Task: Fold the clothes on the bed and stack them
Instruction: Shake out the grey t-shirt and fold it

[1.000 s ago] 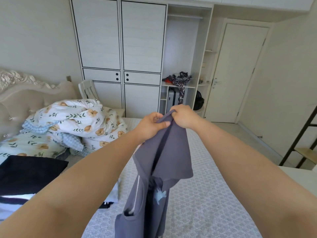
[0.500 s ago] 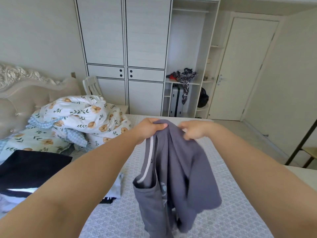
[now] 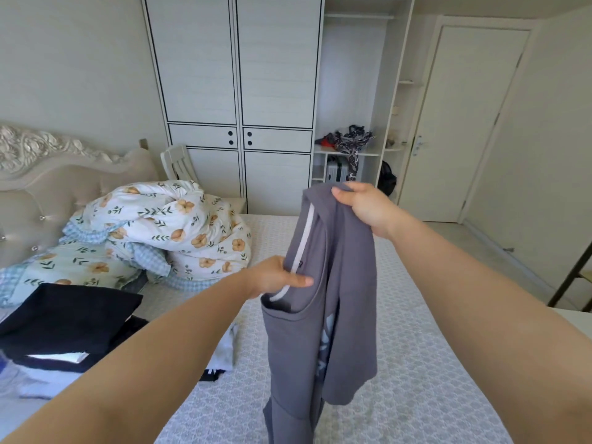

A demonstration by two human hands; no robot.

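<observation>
Above the grey patterned bed cover [image 3: 416, 363], a grey garment [image 3: 336, 299] with a white stripe is held in the air, hanging unfolded and bunched along its length, its lower end out of view at the bottom edge. Its top edge is gripped by the right hand [image 3: 365, 206], whose fingers are curled over the cloth, while a lower part beside the stripe is pinched by the left hand [image 3: 275, 277] between thumb and fingers. The piece is judged to be at the sorting-out stage only: no fold has yet been made in it, and it has not been laid flat. At the left edge of the bed, dark navy clothing [image 3: 64, 318] is seen lying over some white and pale pieces [image 3: 48, 373]; whether these are properly folded cannot be told, though they appear to be stacked. A small white-and-black item [image 3: 221, 357] lies loose just beside them and is judged to be still waiting. Near the headboard [image 3: 48, 184] a floral duvet [image 3: 173, 232] is heaped, which is probably bedding, not part of the work.
</observation>
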